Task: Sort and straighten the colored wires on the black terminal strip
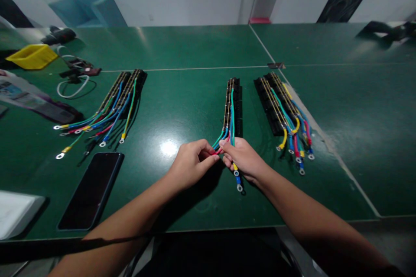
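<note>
A black terminal strip [230,104] with brass-coloured rails lies lengthwise on the green table. Green, blue and red wires [232,114] run from it toward me. My left hand [195,160] pinches a red wire near its end, with thumb and fingertips together. Around the near part of the wires my right hand [243,156] is closed, its thumb on top. Below that hand hang two ring terminals [239,187], one with a yellow sleeve and one with a blue sleeve. My fingers hide the ends of the other wires.
Wired strips [271,99] lie to the right, and more wired strips [125,88] to the left. A phone [92,190] is at the near left. Farther left are a bottle [35,95], a yellow bin [32,57] and a white cable [74,95].
</note>
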### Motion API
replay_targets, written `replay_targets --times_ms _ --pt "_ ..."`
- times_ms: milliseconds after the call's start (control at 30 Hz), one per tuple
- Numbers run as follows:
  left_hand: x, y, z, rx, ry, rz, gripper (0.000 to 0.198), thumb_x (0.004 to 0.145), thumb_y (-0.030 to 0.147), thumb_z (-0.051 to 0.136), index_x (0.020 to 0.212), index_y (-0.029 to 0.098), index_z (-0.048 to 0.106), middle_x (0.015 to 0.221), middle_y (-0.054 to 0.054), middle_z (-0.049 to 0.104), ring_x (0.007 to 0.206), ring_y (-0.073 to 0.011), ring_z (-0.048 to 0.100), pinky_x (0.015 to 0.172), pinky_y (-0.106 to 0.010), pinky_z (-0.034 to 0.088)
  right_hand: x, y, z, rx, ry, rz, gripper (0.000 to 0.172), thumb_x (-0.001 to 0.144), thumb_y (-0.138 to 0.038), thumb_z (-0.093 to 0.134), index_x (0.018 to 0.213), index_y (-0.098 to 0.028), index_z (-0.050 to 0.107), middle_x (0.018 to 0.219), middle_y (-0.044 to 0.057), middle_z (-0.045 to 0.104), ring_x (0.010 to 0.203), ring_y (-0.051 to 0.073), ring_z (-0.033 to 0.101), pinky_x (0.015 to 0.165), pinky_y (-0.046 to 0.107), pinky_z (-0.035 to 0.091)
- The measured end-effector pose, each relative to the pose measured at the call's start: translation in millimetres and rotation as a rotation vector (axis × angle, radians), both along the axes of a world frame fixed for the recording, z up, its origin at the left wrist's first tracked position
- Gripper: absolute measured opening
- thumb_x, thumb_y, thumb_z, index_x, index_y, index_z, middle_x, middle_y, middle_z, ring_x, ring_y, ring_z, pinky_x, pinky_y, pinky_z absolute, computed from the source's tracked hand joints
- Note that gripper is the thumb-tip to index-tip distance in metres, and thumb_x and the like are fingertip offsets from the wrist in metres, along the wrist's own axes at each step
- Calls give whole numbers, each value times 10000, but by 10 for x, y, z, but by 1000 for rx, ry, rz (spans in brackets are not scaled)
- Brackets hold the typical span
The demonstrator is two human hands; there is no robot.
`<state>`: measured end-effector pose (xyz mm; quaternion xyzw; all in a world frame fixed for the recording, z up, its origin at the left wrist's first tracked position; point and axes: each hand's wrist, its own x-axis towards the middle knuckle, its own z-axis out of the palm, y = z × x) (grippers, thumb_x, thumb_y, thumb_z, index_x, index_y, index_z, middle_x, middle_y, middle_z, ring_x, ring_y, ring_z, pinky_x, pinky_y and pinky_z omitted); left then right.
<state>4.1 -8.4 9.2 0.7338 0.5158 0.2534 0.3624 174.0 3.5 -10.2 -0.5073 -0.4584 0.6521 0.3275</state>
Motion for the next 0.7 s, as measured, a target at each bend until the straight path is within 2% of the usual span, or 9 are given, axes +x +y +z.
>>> replay_targets --times_ms 233,500,700 --pt "21 -3 3 27 31 -31 191 859 291 575 751 143 629 668 0 626 581 -96 506 553 -212 345 0 7 1 2 14 9 261 898 -409 502 775 -178 497 415 -76 448 331 62 387 315 145 310" --pt "9 46 -86 -332 -238 -43 261 850 390 561 733 158 535 577 40 505 518 -89 459 477 -194 327 11 12 -6 -14 50 26 263 890 -410 508 762 -180 493 400 -80 440 322 60 374 302 142 290" --pt "-22 42 -6 -93 -36 -63 214 826 333 597 716 150 608 615 23 578 550 -86 471 509 -194 319 3 2 -14 12 6 26 277 892 -418 500 755 -178 500 409 -69 457 325 64 387 309 148 302"
